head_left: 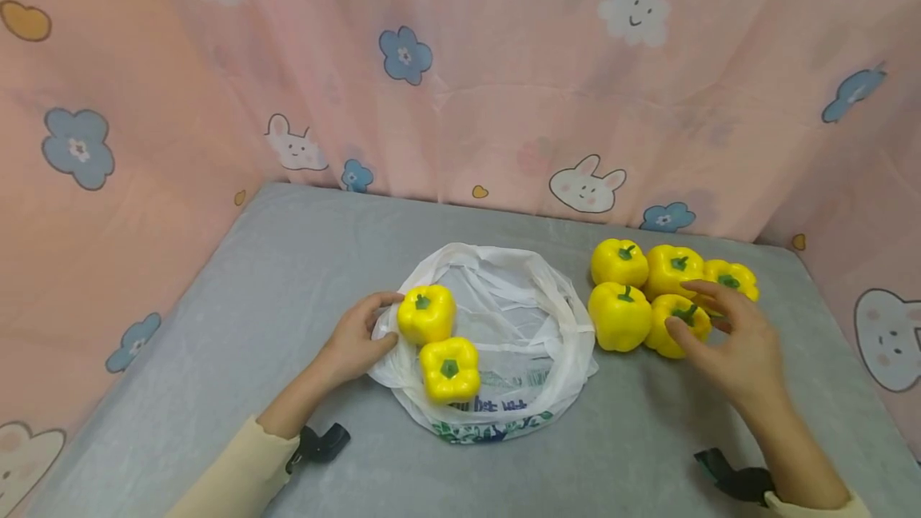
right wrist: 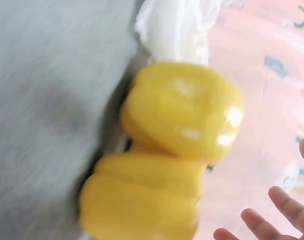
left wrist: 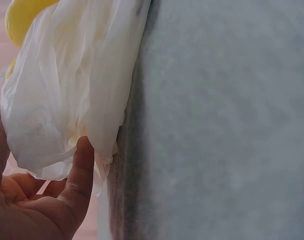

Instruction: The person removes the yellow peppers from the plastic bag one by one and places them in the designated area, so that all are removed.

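A white plastic bag [head_left: 568,326] lies with its mouth spread wide on the grey table. My left hand [head_left: 360,336] holds the bag's left rim between thumb and fingers; in the left wrist view a fingertip [left wrist: 84,150] touches the crumpled plastic. Two yellow bell peppers, an upper one [head_left: 426,315] and a lower one [head_left: 449,371], sit at the bag's left side, inside the rim. My right hand [head_left: 741,342] hovers with spread fingers over the nearest right pepper [head_left: 665,330] of a cluster. Fingers and peppers look apart in the right wrist view.
Several more yellow peppers stand together right of the bag, among them a front one [head_left: 620,318] and a back one [head_left: 619,262]. A pink patterned curtain [head_left: 489,102] hangs behind and beside the table [head_left: 324,238].
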Demonstrator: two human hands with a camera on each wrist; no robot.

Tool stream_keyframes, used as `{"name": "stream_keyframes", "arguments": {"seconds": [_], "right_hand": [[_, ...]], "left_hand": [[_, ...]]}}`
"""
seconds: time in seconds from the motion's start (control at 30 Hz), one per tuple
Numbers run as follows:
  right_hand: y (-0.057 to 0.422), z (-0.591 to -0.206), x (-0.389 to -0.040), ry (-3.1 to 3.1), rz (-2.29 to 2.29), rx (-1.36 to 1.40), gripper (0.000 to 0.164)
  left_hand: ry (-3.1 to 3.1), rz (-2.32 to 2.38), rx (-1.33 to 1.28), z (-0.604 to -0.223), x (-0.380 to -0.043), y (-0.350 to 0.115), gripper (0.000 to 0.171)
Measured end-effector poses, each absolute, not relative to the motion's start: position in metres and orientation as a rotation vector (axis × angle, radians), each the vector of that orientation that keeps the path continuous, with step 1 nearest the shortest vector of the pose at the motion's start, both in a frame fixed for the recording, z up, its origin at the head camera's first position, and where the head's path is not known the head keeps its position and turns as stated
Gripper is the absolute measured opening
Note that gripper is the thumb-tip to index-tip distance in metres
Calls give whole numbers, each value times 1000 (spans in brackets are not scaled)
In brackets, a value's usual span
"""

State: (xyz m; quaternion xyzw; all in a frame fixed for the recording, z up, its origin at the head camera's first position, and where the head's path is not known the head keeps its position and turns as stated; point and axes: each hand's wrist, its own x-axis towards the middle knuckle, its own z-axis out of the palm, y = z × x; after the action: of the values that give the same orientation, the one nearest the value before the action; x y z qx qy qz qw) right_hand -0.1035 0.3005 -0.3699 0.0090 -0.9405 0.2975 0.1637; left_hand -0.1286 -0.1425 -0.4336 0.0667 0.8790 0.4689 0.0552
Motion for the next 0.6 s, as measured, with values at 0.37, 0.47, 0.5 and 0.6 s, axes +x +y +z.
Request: {"name": "stream_keyframes", "arguments": {"seconds": [0.37,0.47,0.5,0.6], "right_hand": [[250,-359,-102,-2503,1030,244,42],[235,-358,-102,-2486,1092,347,44],[230,-358,-101,-2486,1110,378,45],[216,-362,-101,-2488,1174,452,47]], "left_hand": [[2660,1435,208,-435,-128,-143,51],[2653,1441,202,-434,-128,-143,51],[2649,1442,200,-434,-128,-143,51],[2648,1439,200,-434,-128,-143,51]]}}
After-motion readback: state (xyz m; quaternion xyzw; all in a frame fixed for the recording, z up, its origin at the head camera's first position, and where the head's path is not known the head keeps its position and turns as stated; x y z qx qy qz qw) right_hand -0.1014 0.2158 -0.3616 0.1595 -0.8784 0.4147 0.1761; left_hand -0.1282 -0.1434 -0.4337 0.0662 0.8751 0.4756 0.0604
